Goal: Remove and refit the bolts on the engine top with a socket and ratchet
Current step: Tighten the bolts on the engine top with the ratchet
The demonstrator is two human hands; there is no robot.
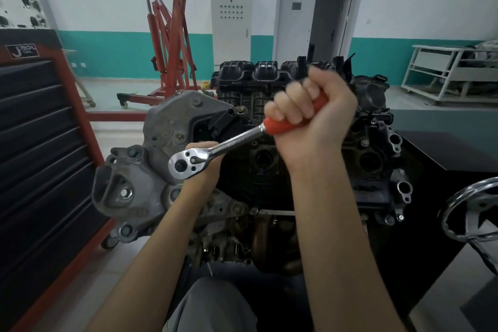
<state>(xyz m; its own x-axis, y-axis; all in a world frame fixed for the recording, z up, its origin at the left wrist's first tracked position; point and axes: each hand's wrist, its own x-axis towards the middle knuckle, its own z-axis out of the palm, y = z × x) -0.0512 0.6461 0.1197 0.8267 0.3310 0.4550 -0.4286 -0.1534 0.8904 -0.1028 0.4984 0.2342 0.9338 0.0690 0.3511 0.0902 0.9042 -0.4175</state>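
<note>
Two hands on one tool: your right hand [310, 110] is clenched round the red grip of the ratchet [223, 144]; your left hand [206, 160] sits under the ratchet head, mostly hidden behind it, so you cannot tell from here whether it grips the socket or only steadies it; the socket itself is out of sight below the head.

Step in hand, as judged: turning a bolt at the left end of the engine [269, 170]; keep the head square over the bolt and pressed down with the left hand so the socket does not ride off the flats; pull the grip in short, even arcs; keep knuckles off the manifold [266, 73] behind.

Ratchet: chromed head and shank, bright and clean, lever on the head facing up, shank running up and right into the red grip; it is held above the engine's left end, just beside the grey bracket [151, 170].

Engine: dark, oily top with open round bores; black ribbed manifold at the far side; it stands in front of you, tool chest [45, 143] to the left.
</note>
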